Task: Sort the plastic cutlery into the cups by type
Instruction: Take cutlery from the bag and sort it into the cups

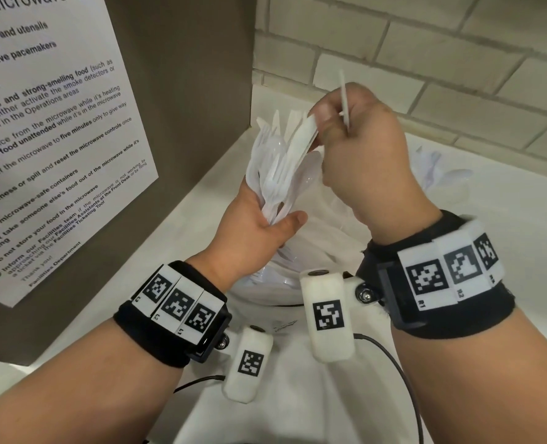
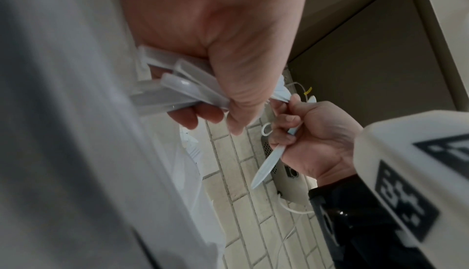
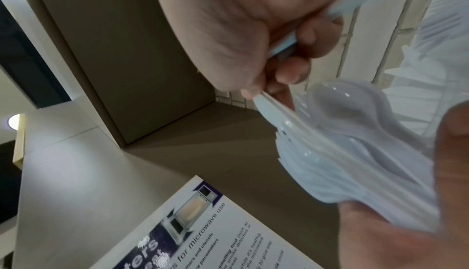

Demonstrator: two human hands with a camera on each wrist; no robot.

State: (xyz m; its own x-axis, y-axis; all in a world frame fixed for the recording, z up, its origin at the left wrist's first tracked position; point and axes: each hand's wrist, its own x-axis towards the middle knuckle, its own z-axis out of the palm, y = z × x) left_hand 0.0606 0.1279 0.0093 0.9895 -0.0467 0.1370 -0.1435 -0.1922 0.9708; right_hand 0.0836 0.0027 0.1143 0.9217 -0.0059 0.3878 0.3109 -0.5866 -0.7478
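Note:
My left hand (image 1: 275, 213) grips a bundle of white plastic cutlery (image 1: 281, 161) by the handles, with forks, spoons and knives fanned upward. My right hand (image 1: 323, 123) is just right of the bundle. It holds one knife (image 1: 344, 97) upright in its curled fingers and pinches the tip of another knife (image 1: 309, 131) in the bundle. The left wrist view shows the bundle's handles (image 2: 177, 91) under my left palm and the held knife (image 2: 266, 165) in my right hand (image 2: 299, 131). A spoon bowl (image 3: 340, 103) fills the right wrist view. A clear cup (image 1: 278, 280) sits below my hands, mostly hidden.
A brown panel with a microwave notice (image 1: 48, 139) stands close on the left. A tiled wall (image 1: 425, 59) closes the back. More white cutlery (image 1: 438, 168) lies at the back right on the white counter (image 1: 505, 251). Thin cables (image 1: 397, 357) run near my wrists.

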